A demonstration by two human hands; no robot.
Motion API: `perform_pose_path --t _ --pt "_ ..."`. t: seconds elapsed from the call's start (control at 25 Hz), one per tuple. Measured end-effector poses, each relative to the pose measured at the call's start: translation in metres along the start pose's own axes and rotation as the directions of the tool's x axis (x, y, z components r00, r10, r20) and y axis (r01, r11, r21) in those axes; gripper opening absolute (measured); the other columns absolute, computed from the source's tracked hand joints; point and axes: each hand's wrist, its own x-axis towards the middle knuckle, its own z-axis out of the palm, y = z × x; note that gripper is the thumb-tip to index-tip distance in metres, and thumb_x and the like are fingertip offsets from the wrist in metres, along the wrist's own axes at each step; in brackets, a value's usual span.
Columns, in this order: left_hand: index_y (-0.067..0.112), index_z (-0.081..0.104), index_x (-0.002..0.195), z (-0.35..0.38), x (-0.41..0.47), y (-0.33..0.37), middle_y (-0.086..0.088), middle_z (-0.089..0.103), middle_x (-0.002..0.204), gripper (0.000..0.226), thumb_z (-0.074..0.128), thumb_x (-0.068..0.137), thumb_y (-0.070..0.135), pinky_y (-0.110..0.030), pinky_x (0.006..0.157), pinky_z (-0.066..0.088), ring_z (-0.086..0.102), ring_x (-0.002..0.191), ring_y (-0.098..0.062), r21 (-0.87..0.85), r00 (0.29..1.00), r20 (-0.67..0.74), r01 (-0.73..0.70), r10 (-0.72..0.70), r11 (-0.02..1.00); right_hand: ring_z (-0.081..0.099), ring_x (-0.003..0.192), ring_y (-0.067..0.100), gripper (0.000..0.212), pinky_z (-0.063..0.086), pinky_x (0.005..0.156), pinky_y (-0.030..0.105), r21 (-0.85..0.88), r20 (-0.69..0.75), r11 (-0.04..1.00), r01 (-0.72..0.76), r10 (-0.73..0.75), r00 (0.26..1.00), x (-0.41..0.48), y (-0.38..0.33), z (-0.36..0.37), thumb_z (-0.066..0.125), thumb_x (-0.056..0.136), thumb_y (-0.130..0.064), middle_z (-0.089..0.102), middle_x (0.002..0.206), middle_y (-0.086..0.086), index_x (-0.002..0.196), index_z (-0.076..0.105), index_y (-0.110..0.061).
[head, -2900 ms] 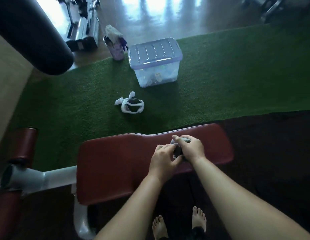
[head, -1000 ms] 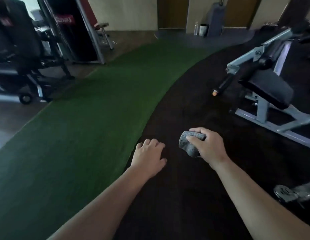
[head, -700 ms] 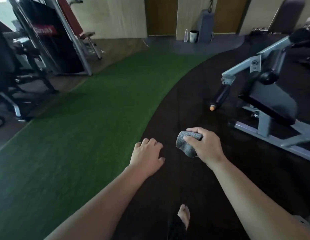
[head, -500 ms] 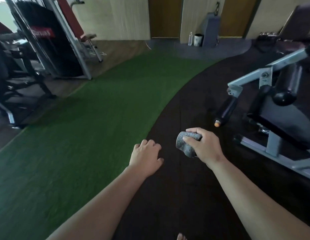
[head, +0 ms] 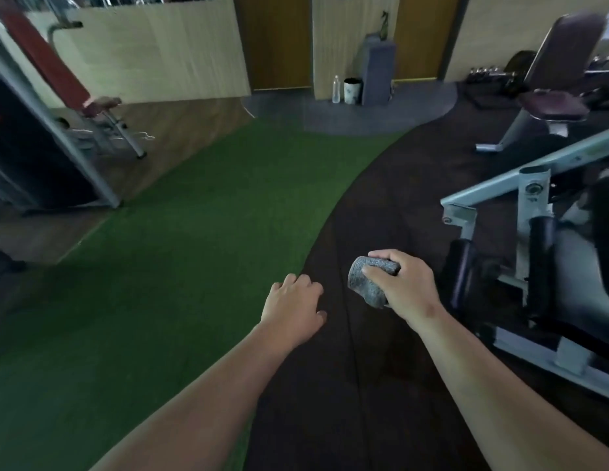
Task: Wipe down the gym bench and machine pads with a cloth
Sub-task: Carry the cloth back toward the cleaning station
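Since the frame nearly three seconds back, both hands have left the red bench pad, which is now out of view. The view has turned along the dark rubber floor [head: 364, 385]. Over the last half second the grey-framed machine [head: 534, 185] has drawn closer on the right.

**Current state.** The right hand [head: 406, 288] holds the grey cloth [head: 367, 285], folded into a compact wad. Its fingers [head: 384, 255] curl over the top and the thumb presses the near face. The cloth is in the air and touches no pad. The left hand [head: 294, 311] carries nothing, and its loosely curled fingers hang just left of the cloth.

**Step in hand (judged).** This is transit to the next pads. The nearest targets are the two black roller pads [head: 462, 263], to the right of the right-hand fingers and near them. A dark padded bench [head: 553, 108] stands well beyond the fingers, up and to the right. A larger dark shape at the right edge is too blurred to identify.

**Recommended execution.**
1. Hold the wad closed during the approach, so that no corner trails on the floor or snags on the frame bracket.
2. At the first roller, open the cloth enough to wrap part of the cylinder. Wipe along its length, then work round it.
3. Steady the roller with the free left hand, since it will probably spin on its axle under pressure.
4. Refold to a fresh face before moving to the second roller.
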Motion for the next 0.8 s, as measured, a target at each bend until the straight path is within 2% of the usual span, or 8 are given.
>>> perform_pose_path --t 0.24,0.6,0.8 --pt "0.025 0.055 0.140 -0.028 0.244 -0.029 0.002 0.054 0.134 0.050 0.061 0.097 0.050 -0.042 0.107 0.042 0.046 0.128 -0.022 0.042 0.995 0.010 -0.103 0.103 0.994 0.073 0.092 0.009 0.023 0.065 0.073 0.043 0.029 -0.085 0.999 -0.041 0.043 0.995 0.222 0.016 -0.001 0.079 0.084 -0.036 0.073 0.099 -0.016 0.107 0.076 -0.037" --pt "0.027 0.055 0.141 -0.083 0.584 -0.038 0.003 0.054 0.134 0.051 0.061 0.095 0.048 -0.042 0.107 0.043 0.046 0.129 -0.021 -0.015 0.995 0.013 -0.102 0.103 0.995 0.072 0.092 0.007 0.024 0.065 0.074 0.042 -0.064 -0.075 0.997 -0.041 0.037 0.997 0.568 0.016 -0.042 0.079 0.085 -0.035 0.073 0.098 -0.017 0.108 0.076 -0.034" --pt "0.027 0.055 0.140 -0.099 0.789 -0.059 0.004 0.053 0.135 0.050 0.062 0.095 0.048 -0.042 0.106 0.044 0.046 0.127 -0.020 -0.013 0.987 -0.018 -0.162 0.162 0.987 0.069 0.097 0.003 0.023 0.061 0.081 0.031 -0.117 -0.137 0.993 -0.020 0.004 0.990 0.758 0.026 -0.048 0.077 0.087 -0.032 0.073 0.102 -0.018 0.110 0.076 -0.032"
